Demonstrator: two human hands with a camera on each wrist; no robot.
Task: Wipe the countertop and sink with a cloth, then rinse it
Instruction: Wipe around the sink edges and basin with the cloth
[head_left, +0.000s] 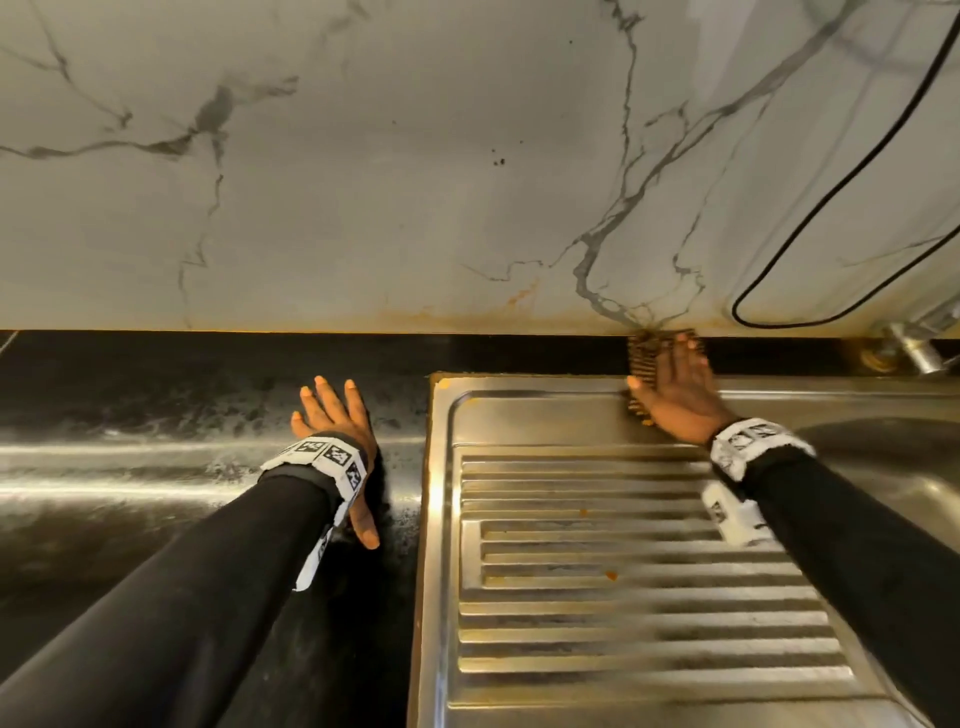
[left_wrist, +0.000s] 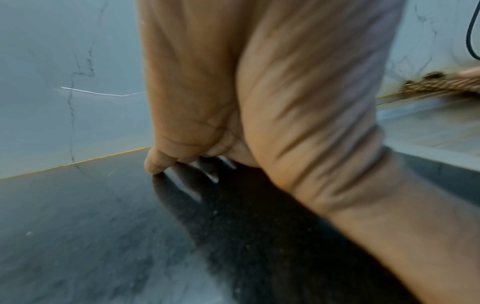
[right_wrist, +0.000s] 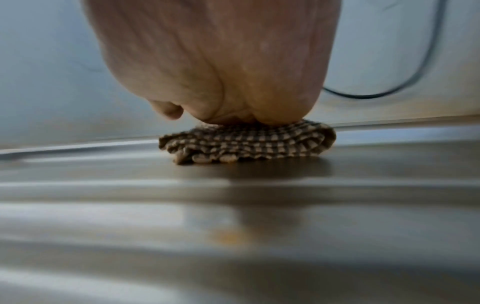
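A brown checked cloth (head_left: 641, 353) (right_wrist: 246, 144) lies folded on the back rim of the steel sink's drainboard (head_left: 623, 571), against the wall. My right hand (head_left: 675, 384) presses flat on it with straight fingers, and the heel of the palm (right_wrist: 272, 115) bears down on the folds. My left hand (head_left: 332, 415) rests open with fingers spread on the black countertop (head_left: 156, 467), just left of the sink edge. In the left wrist view its fingertips (left_wrist: 155, 168) touch the counter. The cloth (left_wrist: 441, 84) shows far right there.
The sink basin (head_left: 883, 457) lies right of the drainboard, with a tap base (head_left: 914, 348) behind it. A black cable (head_left: 831, 197) loops down the marble wall (head_left: 415, 182). Small orange spots (head_left: 612, 574) mark the drainboard ribs. Rusty stains run along the wall's base.
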